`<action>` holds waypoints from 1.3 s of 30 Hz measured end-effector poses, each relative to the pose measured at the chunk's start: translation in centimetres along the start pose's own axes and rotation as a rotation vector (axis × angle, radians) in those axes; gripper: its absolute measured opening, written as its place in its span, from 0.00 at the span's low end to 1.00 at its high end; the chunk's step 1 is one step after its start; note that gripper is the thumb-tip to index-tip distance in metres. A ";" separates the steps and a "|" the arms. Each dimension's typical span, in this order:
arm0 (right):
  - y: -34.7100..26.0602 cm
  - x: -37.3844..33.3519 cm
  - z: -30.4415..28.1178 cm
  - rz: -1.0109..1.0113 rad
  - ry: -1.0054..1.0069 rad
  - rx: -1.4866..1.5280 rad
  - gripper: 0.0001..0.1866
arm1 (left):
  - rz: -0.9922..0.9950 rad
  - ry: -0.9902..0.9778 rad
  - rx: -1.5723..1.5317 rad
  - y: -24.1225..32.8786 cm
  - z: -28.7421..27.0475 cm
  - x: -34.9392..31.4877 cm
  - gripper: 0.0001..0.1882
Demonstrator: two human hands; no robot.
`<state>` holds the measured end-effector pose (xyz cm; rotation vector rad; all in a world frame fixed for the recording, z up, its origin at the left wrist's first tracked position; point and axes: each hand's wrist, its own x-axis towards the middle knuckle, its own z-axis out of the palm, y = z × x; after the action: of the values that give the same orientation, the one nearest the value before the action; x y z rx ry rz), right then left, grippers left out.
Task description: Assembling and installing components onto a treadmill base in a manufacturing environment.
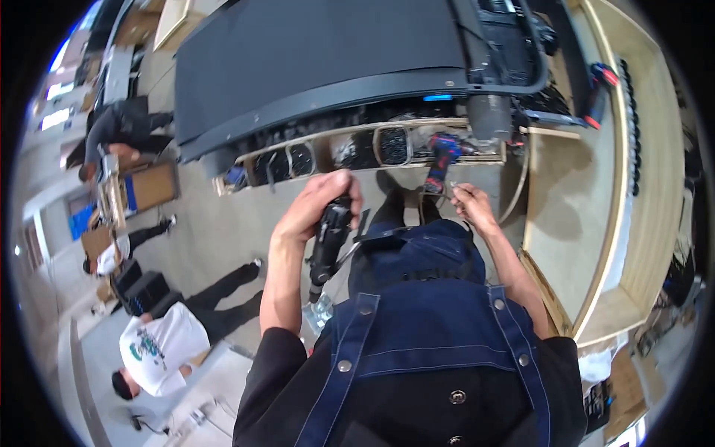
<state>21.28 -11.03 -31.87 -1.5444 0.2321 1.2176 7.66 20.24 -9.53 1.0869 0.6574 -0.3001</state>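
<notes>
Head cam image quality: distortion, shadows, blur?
Head view: wooden box edges at right bow outward, with a dark shadow on its inside; bright patches at far left blown out; drill slightly soft, left hand clearer.

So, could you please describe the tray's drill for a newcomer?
Below the large dark panel runs a divided wooden tray. Near its right end is the blue-and-red drill; unlike the red-ended tool farther right, it lies by the right hand.
</notes>
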 end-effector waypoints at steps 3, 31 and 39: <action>-0.2 -0.1 1.7 0.007 -0.070 -0.078 0.14 | -0.043 -0.039 0.021 0.0 -1.1 -0.3 0.26; 4.0 -0.1 4.0 0.146 0.071 0.500 0.18 | -0.788 0.195 -0.547 -31.9 -18.7 -1.8 0.37; 5.0 6.3 -1.0 0.163 0.255 -0.146 0.20 | -0.748 0.517 -0.386 -42.0 -16.3 -6.6 0.31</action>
<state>21.23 -11.02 -39.93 -1.8385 0.4514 1.1820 -25.40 15.23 -40.43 0.5030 1.5200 -0.5098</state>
